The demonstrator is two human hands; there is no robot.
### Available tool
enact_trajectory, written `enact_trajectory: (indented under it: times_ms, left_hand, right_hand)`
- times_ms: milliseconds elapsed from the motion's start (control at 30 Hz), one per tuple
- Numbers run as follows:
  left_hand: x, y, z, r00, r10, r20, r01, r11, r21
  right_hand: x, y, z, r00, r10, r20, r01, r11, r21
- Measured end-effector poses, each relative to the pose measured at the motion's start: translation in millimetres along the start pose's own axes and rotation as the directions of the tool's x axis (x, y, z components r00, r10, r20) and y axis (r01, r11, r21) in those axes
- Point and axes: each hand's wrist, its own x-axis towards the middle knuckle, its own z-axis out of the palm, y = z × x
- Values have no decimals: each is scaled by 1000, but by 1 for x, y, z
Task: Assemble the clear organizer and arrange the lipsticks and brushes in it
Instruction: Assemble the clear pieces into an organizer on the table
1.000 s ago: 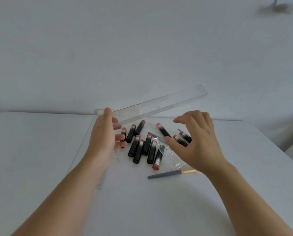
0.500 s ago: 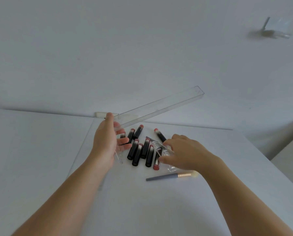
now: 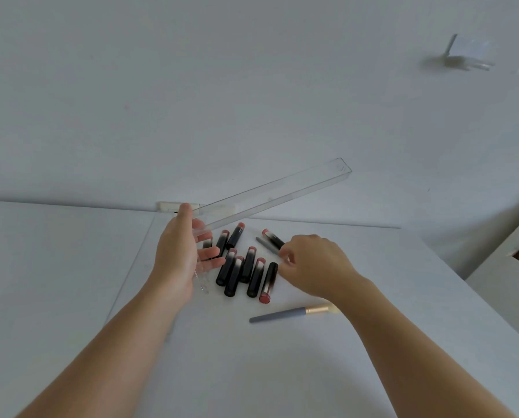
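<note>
White bench (image 3: 71, 267): left hand (image 3: 181, 254) grips clear tray (image 3: 270, 196); right hand (image 3: 315, 267), curled, at 3 o'clock of lipsticks (image 3: 246, 267), grasp unclear.

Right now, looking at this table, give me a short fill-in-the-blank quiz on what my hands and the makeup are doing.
1. The left hand holds a long clear ____ piece.
2. The lipsticks lie on the ____.
3. The grey-handled brush lies nearer the camera than the lipsticks, with its ____ ferrule beside the right forearm.

Missing words: organizer; table; gold
</note>
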Motion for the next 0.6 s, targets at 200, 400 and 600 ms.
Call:
enact_trajectory:
  times_ms: [200,400,600]
  left_hand:
    - [0,0,0,1000,3,-3,-3,1000,-10]
    - [-1,0,-1,1000,-6,5,6,999,-36]
    - [1,-2,-5,999,-3,34,4,999,-51]
  right_hand:
    - [-14,18,-12,950,224,-215,-138,925,353]
    - [-28,39,-22,925,373,-76,-164,571,804]
    - [-38,73,-18,962,271,31,15,-168,986]
